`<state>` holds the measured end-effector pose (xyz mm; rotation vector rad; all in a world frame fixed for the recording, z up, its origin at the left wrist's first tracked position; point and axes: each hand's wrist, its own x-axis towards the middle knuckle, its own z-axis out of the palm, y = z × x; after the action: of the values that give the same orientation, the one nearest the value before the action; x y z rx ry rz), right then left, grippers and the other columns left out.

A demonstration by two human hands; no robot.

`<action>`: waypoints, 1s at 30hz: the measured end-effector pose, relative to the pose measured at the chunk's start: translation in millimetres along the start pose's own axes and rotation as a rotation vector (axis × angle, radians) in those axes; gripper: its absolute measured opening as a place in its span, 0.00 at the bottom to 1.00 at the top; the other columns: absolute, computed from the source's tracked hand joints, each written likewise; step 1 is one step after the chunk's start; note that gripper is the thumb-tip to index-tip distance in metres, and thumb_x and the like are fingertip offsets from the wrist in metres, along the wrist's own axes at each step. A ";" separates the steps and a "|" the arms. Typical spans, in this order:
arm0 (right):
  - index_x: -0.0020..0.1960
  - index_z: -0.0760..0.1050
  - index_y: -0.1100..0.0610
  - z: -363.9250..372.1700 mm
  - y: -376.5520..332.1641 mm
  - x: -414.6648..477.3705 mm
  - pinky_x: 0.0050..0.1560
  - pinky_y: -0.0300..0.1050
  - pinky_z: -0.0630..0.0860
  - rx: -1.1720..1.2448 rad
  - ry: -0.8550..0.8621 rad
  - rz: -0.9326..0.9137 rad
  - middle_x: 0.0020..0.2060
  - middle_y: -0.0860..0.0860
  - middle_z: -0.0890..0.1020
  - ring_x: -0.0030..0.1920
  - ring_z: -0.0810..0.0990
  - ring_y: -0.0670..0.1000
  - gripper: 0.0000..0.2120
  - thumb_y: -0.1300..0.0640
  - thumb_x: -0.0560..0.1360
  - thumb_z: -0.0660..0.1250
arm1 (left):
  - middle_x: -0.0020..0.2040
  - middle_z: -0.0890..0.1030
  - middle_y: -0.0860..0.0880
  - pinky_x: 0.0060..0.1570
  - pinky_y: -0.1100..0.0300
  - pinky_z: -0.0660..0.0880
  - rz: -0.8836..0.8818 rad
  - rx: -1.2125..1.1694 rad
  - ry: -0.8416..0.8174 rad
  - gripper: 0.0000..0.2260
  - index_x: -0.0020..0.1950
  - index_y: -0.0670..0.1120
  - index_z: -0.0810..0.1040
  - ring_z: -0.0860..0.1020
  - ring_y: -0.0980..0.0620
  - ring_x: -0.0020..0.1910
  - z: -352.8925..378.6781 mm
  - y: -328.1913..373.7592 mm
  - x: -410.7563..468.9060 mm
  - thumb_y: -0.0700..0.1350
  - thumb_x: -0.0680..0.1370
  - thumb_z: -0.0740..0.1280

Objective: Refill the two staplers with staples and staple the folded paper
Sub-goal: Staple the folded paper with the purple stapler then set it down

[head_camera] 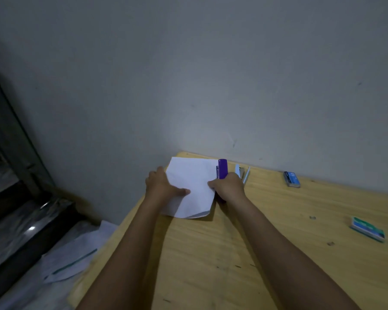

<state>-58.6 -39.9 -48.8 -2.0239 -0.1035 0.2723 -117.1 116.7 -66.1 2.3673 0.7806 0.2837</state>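
Observation:
A folded white paper lies at the far left corner of the wooden table. My left hand holds its left edge, thumb pressed on top. Over the paper's right edge sits a purple stapler, and my right hand grips its near end. A light blue stapler lies opened just to the right of the purple one, against the wall.
A small blue staple box sits near the wall on the right. A green and blue staple box lies near the right edge. Papers lie on the floor to the left, beside a dark metal frame.

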 end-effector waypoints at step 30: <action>0.43 0.73 0.57 -213.8 67.1 -71.3 0.36 0.42 0.75 0.997 0.096 -0.026 0.31 0.49 0.82 0.31 0.79 0.48 0.02 0.61 0.74 0.65 | 0.48 0.81 0.49 0.36 0.60 0.75 0.295 -1.071 -0.202 0.15 0.32 0.41 0.75 0.79 0.47 0.47 53.7 140.7 -102.4 0.26 0.72 0.59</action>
<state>-80.2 -270.2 -6.0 -1.0407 0.0625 0.1568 -113.8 -59.8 -21.5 1.4336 0.0887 0.4369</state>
